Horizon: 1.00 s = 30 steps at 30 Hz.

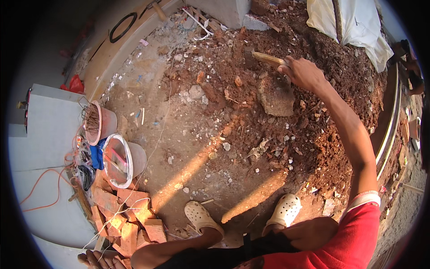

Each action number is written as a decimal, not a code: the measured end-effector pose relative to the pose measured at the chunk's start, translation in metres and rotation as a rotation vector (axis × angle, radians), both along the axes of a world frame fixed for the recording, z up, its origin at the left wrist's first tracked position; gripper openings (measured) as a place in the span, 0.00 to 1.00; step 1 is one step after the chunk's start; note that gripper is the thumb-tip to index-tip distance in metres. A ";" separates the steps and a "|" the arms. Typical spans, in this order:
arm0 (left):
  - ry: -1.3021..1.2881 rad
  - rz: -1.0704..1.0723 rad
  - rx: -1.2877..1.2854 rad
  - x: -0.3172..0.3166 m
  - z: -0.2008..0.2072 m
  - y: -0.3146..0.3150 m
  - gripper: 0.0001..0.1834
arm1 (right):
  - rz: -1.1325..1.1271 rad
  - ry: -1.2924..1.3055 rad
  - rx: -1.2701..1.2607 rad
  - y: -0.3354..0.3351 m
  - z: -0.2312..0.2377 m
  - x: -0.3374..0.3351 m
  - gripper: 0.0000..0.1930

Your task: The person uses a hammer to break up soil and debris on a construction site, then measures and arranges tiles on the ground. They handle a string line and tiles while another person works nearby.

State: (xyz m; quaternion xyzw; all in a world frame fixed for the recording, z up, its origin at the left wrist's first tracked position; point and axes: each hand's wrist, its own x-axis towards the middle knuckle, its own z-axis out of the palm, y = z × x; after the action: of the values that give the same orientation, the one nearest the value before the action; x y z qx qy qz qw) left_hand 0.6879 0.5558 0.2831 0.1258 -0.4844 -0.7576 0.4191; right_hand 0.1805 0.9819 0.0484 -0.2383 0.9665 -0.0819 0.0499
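My right hand (304, 74) is closed round a wooden handle (268, 58), held low over reddish-brown soil (322, 112). The handle points left from my fist. Just below it is a flat, soil-caked, blade-like piece (276, 96); I cannot tell whether it joins the handle. At the lower left, my left hand (102, 260) hangs beside a pile of orange bricks (130, 210). Its fingers are apart and seem to hold nothing. A thin pale string (168, 107) runs over the ground and across the bricks.
Two buckets, one with rusty metal pieces (109, 123) and one white-rimmed (139, 159), stand left. White sheeting (358, 27) covers soil at the back right. A black hose coil (123, 28) lies at the back left. Pale clogs (202, 217) are on my feet. Another person (414, 67) shows far right.
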 end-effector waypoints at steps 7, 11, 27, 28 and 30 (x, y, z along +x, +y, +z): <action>-0.035 0.057 -0.007 0.006 0.006 0.001 0.14 | -0.160 0.304 -0.012 0.009 0.002 -0.088 0.27; -0.025 0.043 0.007 0.007 0.003 -0.002 0.14 | -0.082 0.194 0.028 0.024 -0.051 -0.105 0.25; -0.013 -0.071 -0.002 0.012 0.002 -0.001 0.14 | -0.065 0.022 0.056 0.023 0.025 0.078 0.24; -0.025 -0.076 0.008 0.009 0.001 -0.001 0.14 | -0.169 0.011 0.080 0.027 0.026 0.060 0.24; -0.004 -0.081 0.011 0.016 -0.002 -0.001 0.14 | -0.220 0.192 0.028 0.052 0.022 0.017 0.23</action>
State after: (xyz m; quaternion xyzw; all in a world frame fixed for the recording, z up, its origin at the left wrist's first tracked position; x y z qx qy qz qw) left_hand 0.7039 0.5553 0.2809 0.1102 -0.4856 -0.7763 0.3866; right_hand 0.1972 1.0338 0.0707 -0.1370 0.9881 -0.0501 -0.0488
